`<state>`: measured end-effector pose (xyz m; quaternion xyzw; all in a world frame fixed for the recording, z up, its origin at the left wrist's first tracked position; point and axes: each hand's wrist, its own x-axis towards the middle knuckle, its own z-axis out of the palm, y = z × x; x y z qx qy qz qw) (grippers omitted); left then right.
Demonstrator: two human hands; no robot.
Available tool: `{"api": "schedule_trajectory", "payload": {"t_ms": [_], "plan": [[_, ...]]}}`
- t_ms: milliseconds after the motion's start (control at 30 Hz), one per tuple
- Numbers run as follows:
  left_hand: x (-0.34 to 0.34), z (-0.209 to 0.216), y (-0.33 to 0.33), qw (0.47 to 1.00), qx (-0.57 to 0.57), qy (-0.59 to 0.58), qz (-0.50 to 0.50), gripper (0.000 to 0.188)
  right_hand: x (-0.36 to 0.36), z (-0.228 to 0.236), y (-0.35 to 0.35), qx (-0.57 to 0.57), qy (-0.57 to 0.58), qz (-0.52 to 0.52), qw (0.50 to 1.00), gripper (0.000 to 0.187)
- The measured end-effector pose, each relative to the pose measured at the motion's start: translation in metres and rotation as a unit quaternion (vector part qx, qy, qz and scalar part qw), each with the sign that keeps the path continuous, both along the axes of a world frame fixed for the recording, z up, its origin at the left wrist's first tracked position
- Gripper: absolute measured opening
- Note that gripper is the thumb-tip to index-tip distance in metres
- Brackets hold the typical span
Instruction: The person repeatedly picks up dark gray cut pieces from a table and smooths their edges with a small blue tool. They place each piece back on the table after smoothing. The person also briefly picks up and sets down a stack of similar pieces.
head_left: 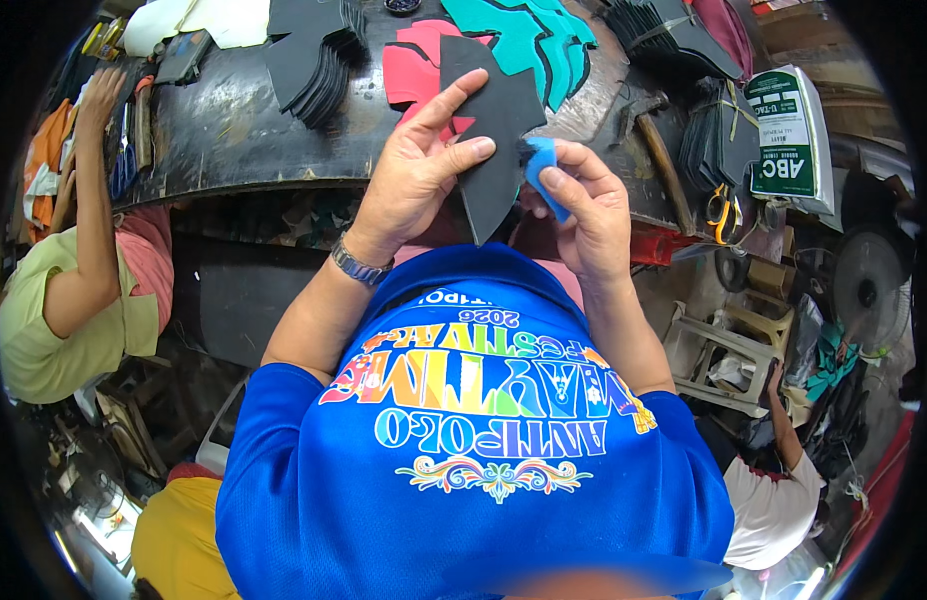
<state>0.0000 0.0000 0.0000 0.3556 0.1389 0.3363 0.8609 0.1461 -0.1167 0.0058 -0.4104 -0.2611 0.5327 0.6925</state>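
Observation:
My left hand (pixel 419 165) grips a flat black cut piece (pixel 499 120) with a pointed lower end, thumb and index finger on its upper face. The piece is tilted over the table's near edge, its point toward me. In my right hand (pixel 594 205) a small blue sponge (pixel 544 160) is pinched between thumb and fingers. Its upper end is stained black and sits close beside the piece's right edge; whether they touch I cannot tell. Behind the piece lie red cut pieces (pixel 409 75) and teal cut pieces (pixel 544 50) with dark edges.
On the dark table (pixel 224 130) are a fanned black stack (pixel 324 75), a hammer (pixel 659 155), tied black bundles (pixel 714 135), orange-handled scissors (pixel 722 213) and a white-green package (pixel 784 135). A co-worker (pixel 69 300) reaches over the table at left. Other people sit behind; a fan (pixel 869 275) stands at right.

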Motion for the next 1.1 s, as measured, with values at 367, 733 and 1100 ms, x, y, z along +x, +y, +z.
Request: {"api": "schedule_trajectory", "payload": {"t_ms": [367, 733, 1100], "plan": [[0.006, -0.003, 0.003, 0.999, -0.005, -0.004, 0.049, 0.061, -0.009, 0.003, -0.017, 0.004, -0.119, 0.005, 0.993, 0.022], [0.005, -0.004, 0.005, 0.999, 0.000, 0.002, 0.035, 0.058, -0.010, 0.002, -0.014, 0.010, -0.109, -0.001, 0.994, 0.021], [0.009, -0.008, 0.007, 0.998, -0.008, -0.010, 0.060, 0.060, -0.018, 0.003, -0.014, -0.003, -0.136, 0.013, 0.991, 0.023]]}}
